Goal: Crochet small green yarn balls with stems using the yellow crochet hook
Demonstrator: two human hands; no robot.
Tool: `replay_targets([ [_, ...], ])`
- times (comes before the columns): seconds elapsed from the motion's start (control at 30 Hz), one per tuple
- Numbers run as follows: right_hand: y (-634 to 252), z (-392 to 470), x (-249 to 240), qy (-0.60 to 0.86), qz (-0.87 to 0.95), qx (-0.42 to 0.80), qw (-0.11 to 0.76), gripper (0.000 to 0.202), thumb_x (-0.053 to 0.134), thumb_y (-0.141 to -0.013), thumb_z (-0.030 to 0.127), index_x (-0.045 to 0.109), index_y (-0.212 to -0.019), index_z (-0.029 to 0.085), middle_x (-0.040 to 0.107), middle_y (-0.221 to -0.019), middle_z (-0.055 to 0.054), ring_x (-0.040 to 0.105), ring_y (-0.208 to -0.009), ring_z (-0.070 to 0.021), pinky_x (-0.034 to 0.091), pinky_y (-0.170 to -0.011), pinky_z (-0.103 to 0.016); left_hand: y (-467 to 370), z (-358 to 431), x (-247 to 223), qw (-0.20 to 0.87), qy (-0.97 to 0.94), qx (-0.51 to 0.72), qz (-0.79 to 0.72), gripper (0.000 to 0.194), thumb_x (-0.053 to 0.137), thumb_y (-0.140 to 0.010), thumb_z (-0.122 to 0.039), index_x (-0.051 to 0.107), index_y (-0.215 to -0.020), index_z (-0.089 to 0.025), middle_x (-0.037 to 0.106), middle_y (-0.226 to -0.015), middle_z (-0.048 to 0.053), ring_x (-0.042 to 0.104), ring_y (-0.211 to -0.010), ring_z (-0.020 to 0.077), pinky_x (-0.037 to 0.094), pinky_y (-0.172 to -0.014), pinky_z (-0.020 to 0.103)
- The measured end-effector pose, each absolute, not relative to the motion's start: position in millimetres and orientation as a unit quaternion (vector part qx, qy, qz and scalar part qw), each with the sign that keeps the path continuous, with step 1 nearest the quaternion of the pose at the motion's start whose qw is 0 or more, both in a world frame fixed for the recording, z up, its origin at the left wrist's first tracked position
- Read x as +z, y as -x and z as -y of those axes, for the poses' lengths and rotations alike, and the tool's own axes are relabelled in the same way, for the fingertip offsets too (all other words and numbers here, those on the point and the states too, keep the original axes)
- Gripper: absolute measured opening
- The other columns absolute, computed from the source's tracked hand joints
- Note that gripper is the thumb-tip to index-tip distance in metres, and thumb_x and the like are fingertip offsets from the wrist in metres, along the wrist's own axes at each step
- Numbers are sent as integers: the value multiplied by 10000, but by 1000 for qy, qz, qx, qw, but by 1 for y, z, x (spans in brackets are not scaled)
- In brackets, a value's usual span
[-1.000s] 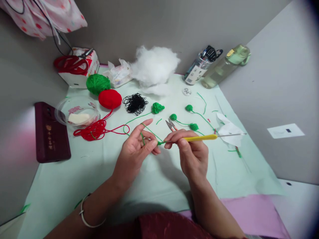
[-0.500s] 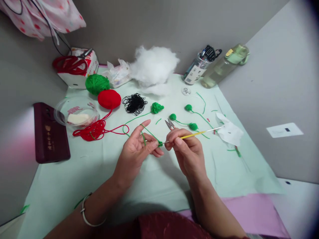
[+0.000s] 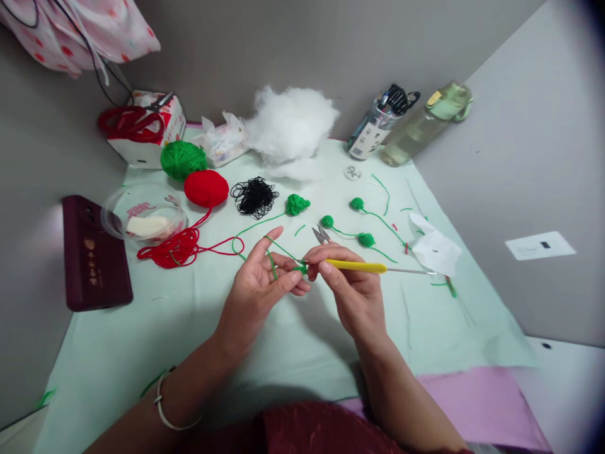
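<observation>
My left hand [image 3: 262,284] pinches a small piece of green crochet [image 3: 301,269] between thumb and fingers. Green yarn [image 3: 285,244] runs from that piece up over my raised left index finger. In my right hand [image 3: 352,284] is a crochet hook [image 3: 357,266] with a yellow handle, held almost level; its tip meets the green piece. Just beyond my right fingers lie small scissors [image 3: 322,236], partly hidden by the hand. Past them sit small green crocheted balls [image 3: 365,239] with yarn tails, and a larger green crocheted piece [image 3: 297,204].
Green [image 3: 183,160] and red yarn balls [image 3: 206,188], black cord [image 3: 255,197] and white stuffing [image 3: 293,126] lie at the back. A plastic bowl [image 3: 144,214] and dark red phone [image 3: 97,252] are left. A pen holder [image 3: 371,132], bottle [image 3: 425,126] and white paper scrap [image 3: 435,246] are right.
The crochet hook has turned in my right hand, its yellow handle now showing wide and its far end lower. The left hand has hardly moved.
</observation>
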State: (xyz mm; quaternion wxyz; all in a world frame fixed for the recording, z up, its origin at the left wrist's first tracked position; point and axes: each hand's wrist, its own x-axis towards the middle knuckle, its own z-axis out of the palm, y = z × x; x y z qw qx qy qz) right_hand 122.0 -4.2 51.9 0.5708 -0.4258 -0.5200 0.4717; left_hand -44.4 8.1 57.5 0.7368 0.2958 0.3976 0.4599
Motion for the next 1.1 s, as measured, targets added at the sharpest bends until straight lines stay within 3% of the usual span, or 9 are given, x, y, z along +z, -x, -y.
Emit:
replay_targets([
  [0.2, -121, 4, 51, 410, 512, 493, 571, 149, 692, -1014, 252, 825, -1063, 301, 759, -1028, -30, 683, -834, -159, 590, -767, -328, 44, -8, 58, 744, -301, 452, -389, 780, 835, -868, -242, 459, -1549, -180, 654, -813, -63, 727, -702, 128, 587, -694, 251],
  [0.47, -121, 3, 48, 398, 514, 491, 579, 146, 703, -1006, 240, 835, -1050, 283, 734, -1019, -33, 671, -816, -142, 579, -752, -311, 45, -7, 56, 749, -310, 443, -383, 759, 814, -892, -225, 436, -1548, -173, 725, -947, -12, 690, -613, 86, 556, -606, 223],
  [0.7, -121, 4, 50, 423, 466, 510, 586, 167, 669, -1029, 346, 808, -1008, 258, 750, -984, -39, 712, -794, -161, 604, -721, -320, 45, -9, 60, 751, -294, 439, -397, 709, 824, -874, -218, 493, -1501, -181, 667, -857, -61, 666, -574, 78, 520, -578, 220],
  [0.93, -121, 4, 55, 426, 451, 453, 641, 177, 657, -1032, 313, 800, -958, 241, 736, -928, -37, 705, -733, -155, 612, -673, -321, 47, -9, 61, 744, -291, 437, -412, 661, 831, -857, -246, 546, -1451, -189, 647, -814, -66, 633, -555, 81, 461, -563, 243],
  [1.1, -122, 6, 55, 416, 481, 472, 611, 167, 658, -1032, 316, 795, -973, 242, 743, -936, -40, 711, -764, -171, 610, -715, -348, 48, -9, 60, 739, -299, 435, -419, 667, 825, -853, -249, 550, -1458, -194, 652, -829, -62, 624, -546, 83, 440, -567, 261],
])
